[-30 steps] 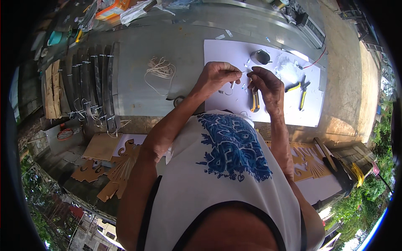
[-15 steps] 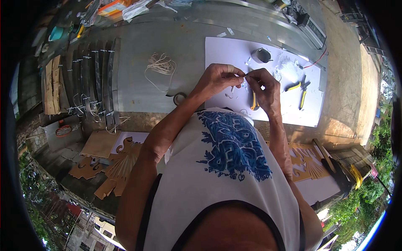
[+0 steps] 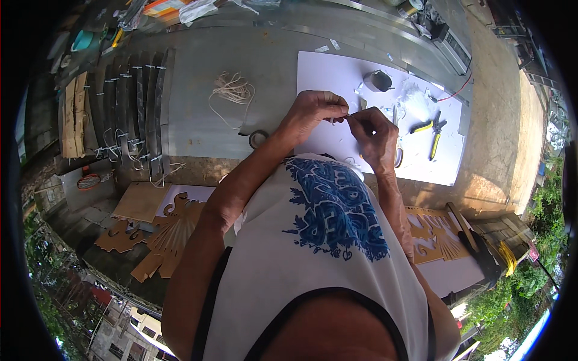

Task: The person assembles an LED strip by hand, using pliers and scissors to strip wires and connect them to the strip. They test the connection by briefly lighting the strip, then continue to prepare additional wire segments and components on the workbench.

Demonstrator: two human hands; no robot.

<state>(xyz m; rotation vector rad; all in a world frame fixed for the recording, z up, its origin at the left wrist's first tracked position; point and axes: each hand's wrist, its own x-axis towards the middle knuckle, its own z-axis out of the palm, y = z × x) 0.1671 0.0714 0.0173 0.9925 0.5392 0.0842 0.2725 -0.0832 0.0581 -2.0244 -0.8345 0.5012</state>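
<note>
Two hands are meeting over the white sheet (image 3: 319, 66): the left hand (image 3: 316, 112) is pinching with thumb and forefinger together, and the right hand (image 3: 377, 137) is pinching opposite, the fingers of both apparently closing on one thin, dark piece (image 3: 348, 115) too small to identify. Since a second ago, the right hand is sitting lower, covering the spot where a yellow knife was showing; with fingertips almost touching, both hands are seemingly working the piece together. Beyond them, yellow-handled pliers (image 3: 435, 135), a grey cylindrical roll (image 3: 378, 81) and crumpled clear plastic (image 3: 416, 97) are lying on the sheet. Leftward on the grey worktop (image 3: 192, 108), pale cord (image 3: 233, 90) is lying coiled near a dark tape roll (image 3: 258, 139), while dark strips (image 3: 139, 90) are lining its far left. Behind the person, brown cut-out panels (image 3: 174, 231) are resting, and greenery (image 3: 512, 313) is edging the yard.
</note>
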